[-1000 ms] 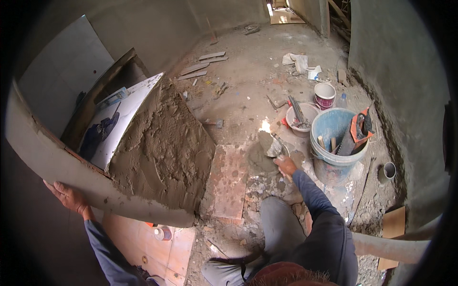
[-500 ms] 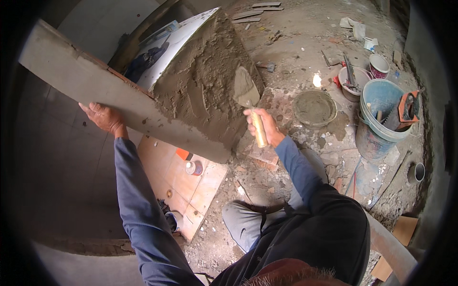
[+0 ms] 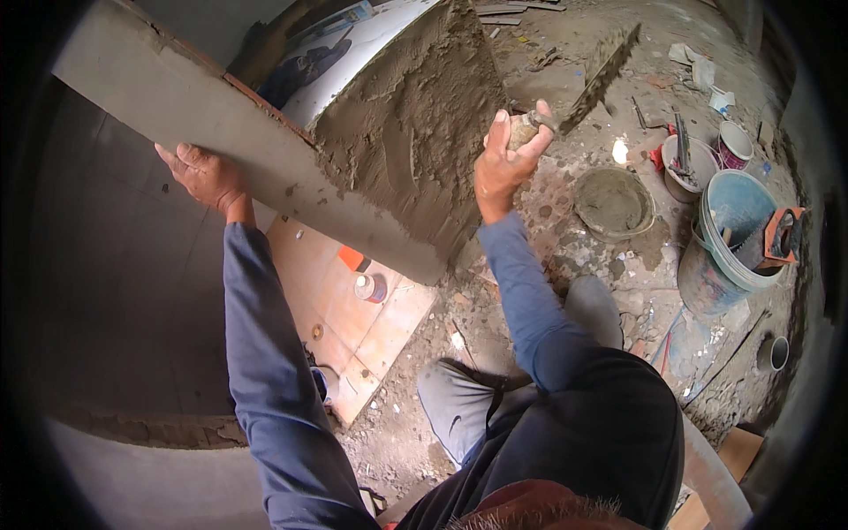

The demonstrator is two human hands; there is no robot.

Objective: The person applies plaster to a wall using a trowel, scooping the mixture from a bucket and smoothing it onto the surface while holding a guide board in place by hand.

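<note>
My right hand (image 3: 510, 163) is closed around the handle of a pointed trowel, held up over the floor to the right of the mortar. The trowel's blade (image 3: 601, 81) is turned on edge, with mortar stuck to it. Wet grey mortar (image 3: 415, 132) covers the face of a block-like structure, rough at the top and smeared lower down. Along its lower left edge runs a long grey board (image 3: 256, 132), slanting from upper left to lower right. My left hand (image 3: 208, 183) grips the board's lower edge; some of its fingers are hidden.
A shallow tub of mortar (image 3: 614, 203) sits on the littered floor. Right of it stand a blue bucket (image 3: 720, 265) holding a handsaw (image 3: 767, 243), and a smaller bucket of tools (image 3: 689, 168). A small bottle (image 3: 370, 287) rests on a tiled slab (image 3: 353, 331) below the board.
My right hand has lifted the trowel up and to the right, away from the mortar face, turning its blade on edge. The whole view has shifted slightly. My left hand stays at the board.
</note>
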